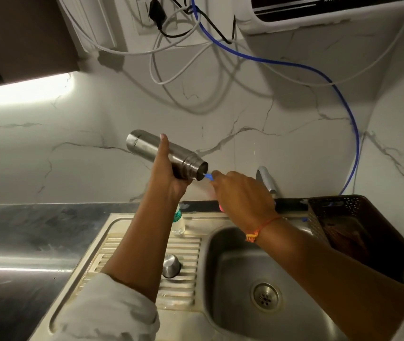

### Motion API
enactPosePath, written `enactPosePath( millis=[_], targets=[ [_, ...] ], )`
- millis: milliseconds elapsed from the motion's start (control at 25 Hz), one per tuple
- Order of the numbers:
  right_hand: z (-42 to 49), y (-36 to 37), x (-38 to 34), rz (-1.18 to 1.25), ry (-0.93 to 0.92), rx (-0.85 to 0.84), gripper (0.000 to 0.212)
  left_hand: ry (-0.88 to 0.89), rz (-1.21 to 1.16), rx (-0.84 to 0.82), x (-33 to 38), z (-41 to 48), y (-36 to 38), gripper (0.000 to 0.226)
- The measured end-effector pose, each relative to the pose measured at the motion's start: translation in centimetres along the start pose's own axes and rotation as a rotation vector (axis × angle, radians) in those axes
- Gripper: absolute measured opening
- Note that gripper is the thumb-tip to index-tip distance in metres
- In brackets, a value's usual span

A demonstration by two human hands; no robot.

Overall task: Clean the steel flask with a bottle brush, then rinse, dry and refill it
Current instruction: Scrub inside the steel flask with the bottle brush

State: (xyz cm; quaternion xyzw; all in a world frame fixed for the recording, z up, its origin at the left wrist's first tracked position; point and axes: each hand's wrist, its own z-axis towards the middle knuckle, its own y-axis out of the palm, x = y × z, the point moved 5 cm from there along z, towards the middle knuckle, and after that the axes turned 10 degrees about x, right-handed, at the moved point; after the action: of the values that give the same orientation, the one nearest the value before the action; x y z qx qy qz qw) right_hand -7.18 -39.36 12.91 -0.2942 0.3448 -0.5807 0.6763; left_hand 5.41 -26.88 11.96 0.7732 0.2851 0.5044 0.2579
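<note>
**Up over the basin: flask tipped, brush at its mouth**

Nearest, a pale left sleeve (112, 313) crosses the ribbed drainboard (187, 249) of the steel sink (220, 267), whose raised lip runs along the front and left. A steel cap (171, 265) stands mouth-down on the ribs, just right of the left forearm and short of the basin's edge. The right forearm, an orange thread (260, 230) at its wrist, spans the basin above the drain (266, 297). A dark perforated basket (316, 222) sits at the sink's right rim, close beside that forearm. Behind the drainboard a small clear plastic bottle (178, 221) stands by the back lip, partly hidden by the left arm. The dark counter (23, 230) stretches away leftward.

Both hands are raised well above the sink, with open air beneath them and the marble wall (73, 156) behind. The left hand (169, 168) grips the steel flask (146, 146) toward its neck end, thumb up across the barrel and fingers wrapped underneath. The flask lies tilted, base up-left, open mouth down-right. The right hand (240, 193), its back to the camera, pinches the bottle brush (208, 176) with bunched fingers. Only a short blue stub shows between fingertips and mouth.

A chrome tap (266, 178) rises just beyond the right hand. Higher up, white cables (171, 70) and a blue hose (294, 65) loop down the wall beside a white purifier (319, 20).
</note>
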Motion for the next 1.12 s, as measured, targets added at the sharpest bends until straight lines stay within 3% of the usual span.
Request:
enactPosePath(
  millis=[120,200,320,440,520,680,840,1000,1120],
  targets=[
    [-0.1,-0.5,-0.7,0.275,0.094,-0.067,0.028,0.043,-0.059,0.122,0.3,0.8,-1.1,0.072],
    [-0.9,-0.6,-0.3,0.505,0.215,-0.144,0.032,0.078,-0.144,0.102,2.1,1.4,-1.9,0.069],
    [-1.0,-0.6,-0.3,0.587,0.285,-0.219,0.034,0.127,-0.27,0.015,3.1,1.2,-2.1,0.071],
    [0.4,-0.4,-1.3,0.704,0.375,-0.226,0.032,0.172,-0.073,-0.022,-0.1,0.0,-1.1,0.062],
    [0.0,-0.5,-1.6,0.74,0.385,-0.218,0.035,0.195,-0.036,-0.059,0.3,-0.6,-0.5,0.058],
    [-1.1,-1.0,-1.4,0.77,0.39,-0.225,0.036,0.145,-0.226,-0.1,2.7,0.1,-0.6,0.059],
    [-0.3,-0.9,-1.5,0.819,0.464,-0.243,0.032,0.158,-0.076,-0.107,-0.7,-1.1,-0.1,0.055],
    [-2.4,-1.2,-0.7,0.766,0.406,-0.251,0.034,0.14,-0.239,-0.1,2.2,-0.5,-0.9,0.065],
    [-1.2,-0.5,-0.7,0.78,0.45,-0.239,0.034,0.157,-0.092,-0.093,-0.5,-1.4,-0.5,0.06]
  ],
)
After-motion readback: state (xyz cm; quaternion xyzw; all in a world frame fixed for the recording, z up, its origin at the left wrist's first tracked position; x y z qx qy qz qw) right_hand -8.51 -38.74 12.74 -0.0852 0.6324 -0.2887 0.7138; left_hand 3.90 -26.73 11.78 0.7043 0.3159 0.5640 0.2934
